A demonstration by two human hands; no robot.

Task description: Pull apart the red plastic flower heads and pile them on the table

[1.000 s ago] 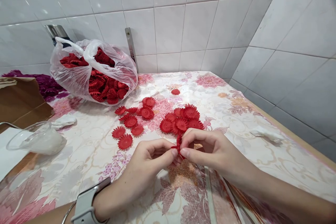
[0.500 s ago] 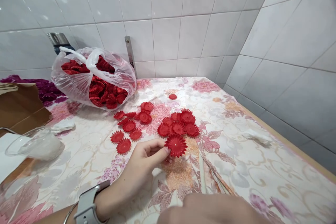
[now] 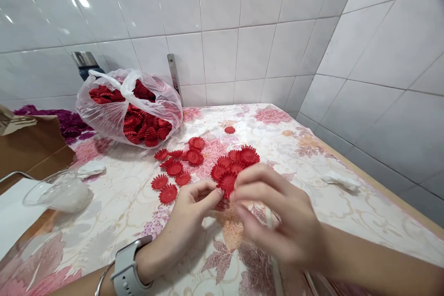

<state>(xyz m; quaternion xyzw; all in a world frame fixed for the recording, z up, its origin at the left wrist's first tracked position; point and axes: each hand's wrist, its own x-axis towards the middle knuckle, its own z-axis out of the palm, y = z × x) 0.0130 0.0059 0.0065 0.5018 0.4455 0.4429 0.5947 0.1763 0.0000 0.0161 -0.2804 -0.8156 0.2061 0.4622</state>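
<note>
My left hand (image 3: 196,210), with a watch on its wrist, pinches a red fabric flower (image 3: 227,183) by its left edge. Curled at that flower's right side is my right hand (image 3: 282,222). Its fingers are smeared by motion, so whether they hold anything cannot be made out. Several more red flowers lie close by, in a left group (image 3: 174,168) and in a right group (image 3: 249,155) partly hidden behind the held one. A single red piece (image 3: 229,130) lies farther back.
A plastic bag (image 3: 104,122) full of red flowers stands at the back left, before a bottle (image 3: 86,64). At left are a brown paper bag (image 3: 38,152) and a clear cup (image 3: 67,192) with whitish contents. Thin strips (image 3: 275,273) lie near the right forearm. A crumpled white scrap (image 3: 340,179) lies right.
My right hand has risen from the bottom edge to the held flower, covering part of the strips. My left hand keeps its pinch. The whole view has shifted slightly.
</note>
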